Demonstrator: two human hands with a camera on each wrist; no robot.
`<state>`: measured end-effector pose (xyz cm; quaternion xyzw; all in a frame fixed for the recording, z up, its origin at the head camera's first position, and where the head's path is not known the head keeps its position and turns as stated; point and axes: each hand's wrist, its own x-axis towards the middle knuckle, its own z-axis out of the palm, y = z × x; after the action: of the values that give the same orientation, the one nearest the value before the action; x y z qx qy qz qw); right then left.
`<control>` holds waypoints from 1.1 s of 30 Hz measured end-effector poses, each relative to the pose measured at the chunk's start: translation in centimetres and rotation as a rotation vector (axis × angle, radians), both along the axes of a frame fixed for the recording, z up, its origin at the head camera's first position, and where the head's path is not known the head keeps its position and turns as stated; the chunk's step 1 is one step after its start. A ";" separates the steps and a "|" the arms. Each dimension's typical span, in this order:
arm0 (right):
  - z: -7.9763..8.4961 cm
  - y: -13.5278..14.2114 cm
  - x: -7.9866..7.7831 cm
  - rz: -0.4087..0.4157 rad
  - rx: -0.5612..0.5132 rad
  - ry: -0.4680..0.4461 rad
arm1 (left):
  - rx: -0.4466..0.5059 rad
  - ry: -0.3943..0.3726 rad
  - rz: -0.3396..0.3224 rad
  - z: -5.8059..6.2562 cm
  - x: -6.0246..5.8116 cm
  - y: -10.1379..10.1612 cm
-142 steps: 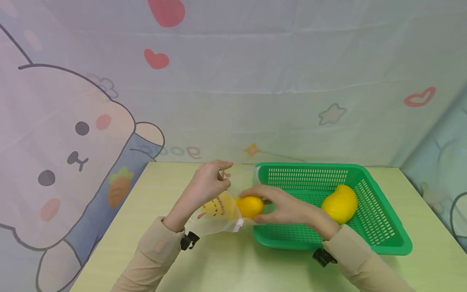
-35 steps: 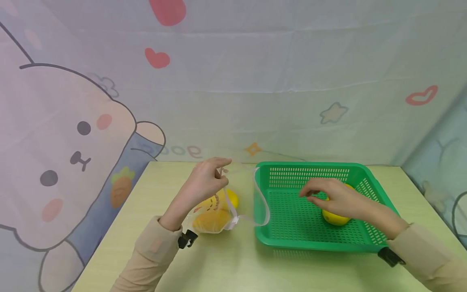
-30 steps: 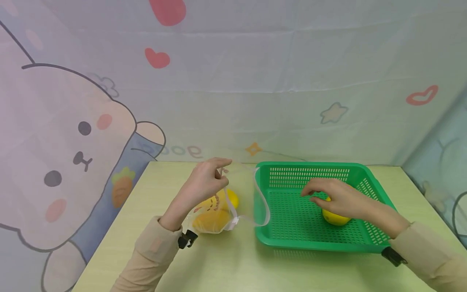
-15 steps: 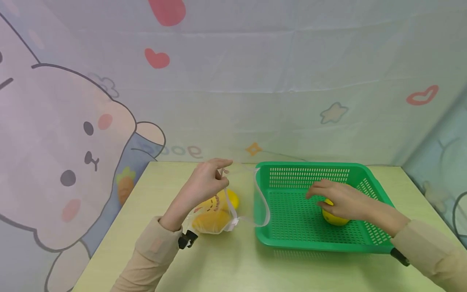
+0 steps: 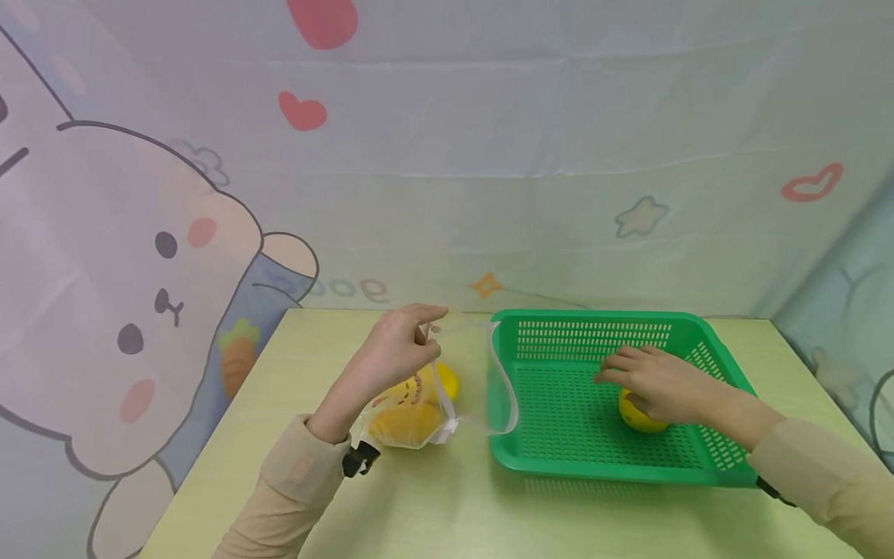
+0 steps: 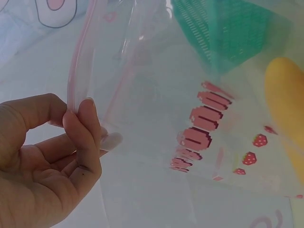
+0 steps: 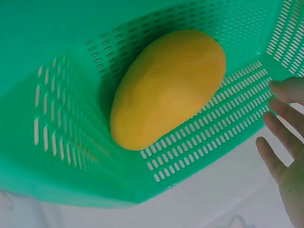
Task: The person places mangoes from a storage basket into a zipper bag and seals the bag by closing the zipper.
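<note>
My left hand [image 5: 405, 338] pinches the edge of a clear plastic bag [image 6: 142, 95] between thumb and fingers. The bag has pink and strawberry prints and a pink strip along its mouth. Yellow mangoes [image 5: 405, 425] show through it, low in the bag near the table. At the right, my right hand [image 5: 660, 384] hovers over a single mango [image 7: 168, 88] in the green basket [image 5: 594, 316]. Its fingers are spread and loosely bent. In the right wrist view they stand apart from the mango; in the head view the hand hides its upper part.
The bag's open mouth hangs against the basket's left wall. A pale wooden table [image 5: 391, 512] carries everything. Behind it hangs a printed cloth [image 5: 447, 194], and a dark cable [image 5: 878, 404] shows at the far right.
Earlier my right hand held a mango at the bag's mouth; it let go there and moved right over the basket, then slightly farther over the remaining mango. The left hand kept its pinch.
</note>
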<state>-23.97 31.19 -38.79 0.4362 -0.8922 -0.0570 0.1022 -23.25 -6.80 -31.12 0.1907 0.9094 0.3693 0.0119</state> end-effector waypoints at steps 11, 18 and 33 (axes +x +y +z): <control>-1.0 1.3 -0.2 -0.006 0.157 0.051 | -0.003 -0.007 -0.006 -0.3 -0.1 0.0; -1.4 1.7 -0.4 -0.060 0.206 -0.024 | 0.000 0.002 -0.010 -0.4 -0.1 0.1; -2.3 1.9 -0.4 -0.140 0.320 -0.086 | 0.000 0.008 -0.014 -0.6 -0.2 0.1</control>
<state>-24.41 33.07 -41.04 0.3858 -0.9034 -0.1867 -0.0111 -23.41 -6.72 -31.68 0.1983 0.9082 0.3683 0.0108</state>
